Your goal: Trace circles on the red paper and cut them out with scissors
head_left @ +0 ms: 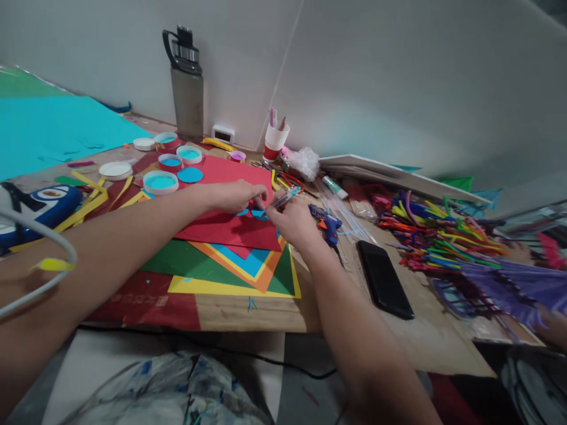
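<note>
My left hand [241,196] is over a red paper sheet [221,229], its fingers bent down and closed at a small blue paper piece [259,214]. Another bit of blue shows under the palm. Close beside it, my right hand [295,218] is closed around a slim, shiny light-blue thing [290,193] whose kind I cannot make out. The fingertips of both hands nearly meet and partly hide what lies between them. A blue paper disc [190,175] rests on the red sheet, left of my hands.
White-rimmed tape rolls [160,183] stand at the left near a tall bottle [187,88]. A paper cup [276,141] holds pens. On the right lie a glue gun [330,227], a black phone [384,278] and many pipe cleaners [443,230]. Another person's hand [553,324] is at the far right.
</note>
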Available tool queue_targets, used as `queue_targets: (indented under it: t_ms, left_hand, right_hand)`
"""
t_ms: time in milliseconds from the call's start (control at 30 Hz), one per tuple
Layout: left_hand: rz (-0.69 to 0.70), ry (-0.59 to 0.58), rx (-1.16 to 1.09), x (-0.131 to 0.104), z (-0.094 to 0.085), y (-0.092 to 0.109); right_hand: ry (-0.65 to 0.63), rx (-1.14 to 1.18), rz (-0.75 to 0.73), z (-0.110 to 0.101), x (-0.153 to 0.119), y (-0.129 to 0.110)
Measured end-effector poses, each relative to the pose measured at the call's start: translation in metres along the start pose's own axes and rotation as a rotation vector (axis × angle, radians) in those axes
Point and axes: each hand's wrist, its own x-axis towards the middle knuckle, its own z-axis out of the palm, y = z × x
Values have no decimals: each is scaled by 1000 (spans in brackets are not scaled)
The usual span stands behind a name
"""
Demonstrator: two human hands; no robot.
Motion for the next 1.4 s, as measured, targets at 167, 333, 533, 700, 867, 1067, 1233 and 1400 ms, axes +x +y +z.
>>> queue_targets:
  t_ms: [167,333,533,700,867,1067,1233,1400]
  left_hand:
    - [-56,-24,34,0,-3,2]
    - [-47,-21,59,1,-1,1]
    - [-57,-18,86,2,0,1]
    - [-63,-18,89,1,0,2]
    - [-14,-20,101,1,1,1]
    - [20,-42,128,2,2,-1]
    - [23,-57,139,1,0,0]
    - [35,-63,134,-1,-2,3]
  right_hand:
    - [-28,65,-26,11,0,4]
    - [-27,20,-42,18,1,9]
    - [-42,2,-49,17,0,8]
    - [-61,4,-57,12,1,9]
    - [-70,54,-53,6,2,11]
    - [-126,82,15,1,3,13]
    - [-142,88,73,-3,3,19]
    - [-138,111,88,-5,5,26]
